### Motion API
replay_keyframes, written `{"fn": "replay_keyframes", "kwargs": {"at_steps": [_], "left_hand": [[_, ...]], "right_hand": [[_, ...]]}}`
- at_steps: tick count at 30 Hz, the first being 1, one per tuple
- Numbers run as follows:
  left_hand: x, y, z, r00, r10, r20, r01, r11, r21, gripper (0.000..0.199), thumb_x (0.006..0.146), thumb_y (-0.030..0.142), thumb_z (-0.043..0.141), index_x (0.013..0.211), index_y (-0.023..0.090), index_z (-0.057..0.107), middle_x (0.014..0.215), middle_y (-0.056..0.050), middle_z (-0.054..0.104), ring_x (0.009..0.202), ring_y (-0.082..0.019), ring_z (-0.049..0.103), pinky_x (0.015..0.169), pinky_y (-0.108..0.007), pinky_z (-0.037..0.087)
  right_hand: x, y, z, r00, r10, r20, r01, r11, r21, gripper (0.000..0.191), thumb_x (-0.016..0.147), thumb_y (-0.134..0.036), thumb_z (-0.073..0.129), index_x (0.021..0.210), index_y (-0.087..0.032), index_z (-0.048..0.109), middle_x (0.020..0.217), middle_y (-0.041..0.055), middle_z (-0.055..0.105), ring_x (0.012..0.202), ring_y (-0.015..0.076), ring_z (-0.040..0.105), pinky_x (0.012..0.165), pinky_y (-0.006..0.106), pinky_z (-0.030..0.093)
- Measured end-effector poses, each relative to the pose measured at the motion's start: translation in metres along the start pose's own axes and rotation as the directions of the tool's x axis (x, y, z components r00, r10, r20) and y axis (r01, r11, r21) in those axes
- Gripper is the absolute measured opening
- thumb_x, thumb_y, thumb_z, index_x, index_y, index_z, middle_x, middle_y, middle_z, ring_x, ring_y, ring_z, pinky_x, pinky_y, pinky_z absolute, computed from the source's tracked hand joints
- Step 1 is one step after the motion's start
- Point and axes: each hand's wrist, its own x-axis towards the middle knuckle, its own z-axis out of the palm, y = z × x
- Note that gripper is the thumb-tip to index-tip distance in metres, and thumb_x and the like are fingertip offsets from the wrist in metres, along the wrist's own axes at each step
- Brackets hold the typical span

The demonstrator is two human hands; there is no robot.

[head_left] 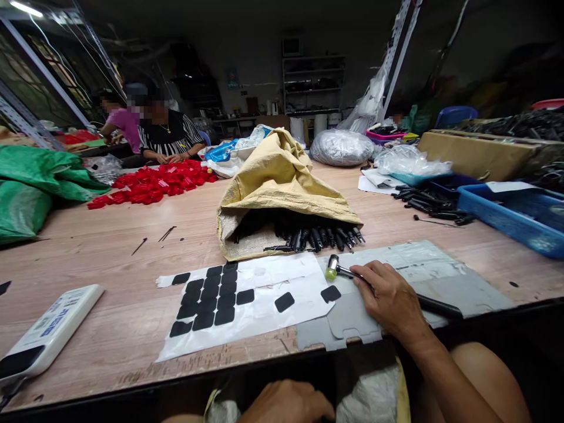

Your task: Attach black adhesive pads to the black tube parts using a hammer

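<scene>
My right hand [390, 296] is closed round the shaft of a small hammer [438, 306] that lies over a grey sheet [473, 291]. The hammer's head [332, 267], with a yellowish face, points left. Below the table edge is my left hand [286, 404], back up, over a pale sack [368, 385] by my lap; its fingertips are hidden. Left of the hammer lies a white backing sheet [268, 314] with rows of black rounded-square stickers [203, 321]. One black sticker [331, 294] sits at the sheet's right edge, near the hammer head.
A yellow woven sack [282, 182] spills black pen-like parts [326, 238] behind the sheet. A white power strip [50, 329] lies left. Red pieces [158, 182] are heaped before a person in stripes [170, 138]. A blue basket [511, 220] stands right.
</scene>
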Motion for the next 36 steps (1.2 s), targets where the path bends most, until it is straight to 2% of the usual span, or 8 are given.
{"fn": "replay_keyframes", "kwargs": {"at_steps": [2,4,6,8,14,22,27,36], "left_hand": [[0.004,0.020,-0.040,0.959,0.149,-0.239,-0.174,0.981,-0.087,0.025,0.095,0.046,0.056,0.105,0.035,0.076,0.096,-0.001,0.077,0.084,-0.022,0.070,0.075,-0.029,0.051],[0.024,0.024,-0.086,0.833,0.158,-0.531,-0.187,0.982,-0.001,0.030,0.098,0.043,0.052,0.094,0.027,0.077,0.088,-0.003,0.076,0.079,-0.021,0.067,0.074,-0.029,0.050],[0.056,0.012,-0.129,0.663,0.138,-0.735,-0.066,0.990,0.125,0.030,0.099,0.037,0.050,0.103,0.023,0.075,0.098,-0.007,0.074,0.090,-0.023,0.065,0.084,-0.033,0.049],[0.089,-0.009,-0.160,0.586,0.094,-0.805,0.147,0.965,0.219,0.027,0.096,0.030,0.053,0.108,0.020,0.074,0.106,-0.010,0.071,0.101,-0.026,0.061,0.092,-0.037,0.046],[0.119,-0.045,-0.176,0.756,0.004,-0.655,0.292,0.893,0.343,0.020,0.090,0.035,0.062,0.089,0.022,0.078,0.098,-0.009,0.068,0.099,-0.027,0.061,0.087,-0.034,0.045],[0.080,-0.019,-0.155,0.705,0.130,-0.697,0.191,0.912,0.363,0.013,0.085,0.035,0.072,0.088,0.022,0.071,0.093,-0.004,0.068,0.095,-0.025,0.057,0.079,-0.034,0.042],[0.063,-0.001,-0.108,0.771,0.173,-0.614,-0.045,0.975,0.218,0.012,0.086,0.034,0.071,0.090,0.023,0.068,0.092,-0.002,0.067,0.091,-0.022,0.057,0.075,-0.031,0.042],[0.071,-0.021,-0.078,0.750,0.167,-0.640,-0.134,0.986,0.099,0.014,0.081,0.024,0.075,0.094,0.022,0.071,0.094,-0.003,0.066,0.095,-0.022,0.055,0.083,-0.033,0.042]], "right_hand": [[0.000,0.000,0.001,1.000,0.002,0.004,-0.002,1.000,-0.004,0.023,0.095,-0.024,0.052,0.110,-0.022,0.070,0.092,0.0056,0.066,0.091,0.0218,0.060,0.083,0.035,0.046],[-0.001,0.001,0.001,1.000,0.006,0.007,-0.006,1.000,-0.003,0.022,0.095,-0.024,0.052,0.109,-0.022,0.070,0.092,0.0054,0.066,0.092,0.0219,0.059,0.084,0.035,0.045],[-0.001,0.002,0.001,1.000,0.009,0.012,-0.009,1.000,0.003,0.022,0.096,-0.025,0.053,0.109,-0.022,0.070,0.092,0.0052,0.066,0.092,0.0217,0.059,0.084,0.034,0.045],[-0.001,0.002,0.001,1.000,0.011,0.017,-0.011,1.000,0.011,0.021,0.096,-0.025,0.053,0.109,-0.022,0.069,0.092,0.0050,0.065,0.092,0.0215,0.059,0.085,0.034,0.045],[0.000,0.003,0.000,0.999,0.020,0.033,-0.021,0.999,0.028,0.022,0.095,-0.023,0.054,0.110,-0.023,0.069,0.093,0.0045,0.065,0.091,0.0211,0.058,0.085,0.034,0.045],[0.000,0.002,0.001,0.999,0.025,0.021,-0.026,0.999,0.023,0.021,0.095,-0.024,0.054,0.108,-0.022,0.070,0.092,0.0047,0.065,0.092,0.0209,0.058,0.086,0.033,0.045],[0.000,0.002,0.001,1.000,0.025,0.008,-0.026,0.999,0.022,0.021,0.093,-0.026,0.057,0.109,-0.023,0.070,0.093,0.0044,0.065,0.091,0.0210,0.058,0.085,0.033,0.046],[0.001,0.007,0.001,0.998,-0.011,0.066,0.012,1.000,-0.018,0.021,0.099,-0.028,0.052,0.109,-0.023,0.069,0.092,0.0038,0.065,0.092,0.0214,0.060,0.084,0.034,0.046]]}}
